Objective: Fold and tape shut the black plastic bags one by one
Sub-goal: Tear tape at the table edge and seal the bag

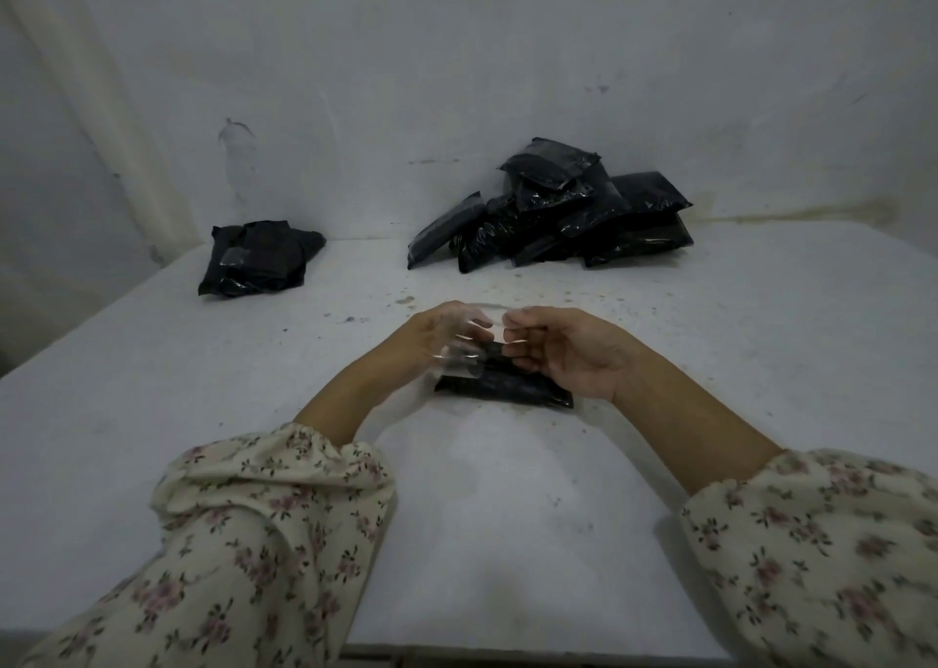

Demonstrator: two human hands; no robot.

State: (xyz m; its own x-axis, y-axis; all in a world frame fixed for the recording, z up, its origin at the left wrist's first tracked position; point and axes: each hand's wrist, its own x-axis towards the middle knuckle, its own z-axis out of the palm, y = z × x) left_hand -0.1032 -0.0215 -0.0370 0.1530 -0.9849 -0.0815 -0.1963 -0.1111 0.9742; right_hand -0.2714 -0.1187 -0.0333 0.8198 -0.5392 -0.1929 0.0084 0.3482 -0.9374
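Observation:
A folded black plastic bag (512,388) lies on the white table (507,515) in front of me. Above its left end my left hand (431,335) holds a clear tape roll (464,342). My right hand (563,348) pinches the loose end of the tape, close beside the left hand, and its heel rests near the bag's right end. The tape is see-through and blurred, so its exact edges are hard to tell.
A heap of several black bags (553,211) lies at the back right against the wall. A smaller stack of black bags (259,256) sits at the back left. The table's front edge (533,649) is near my sleeves.

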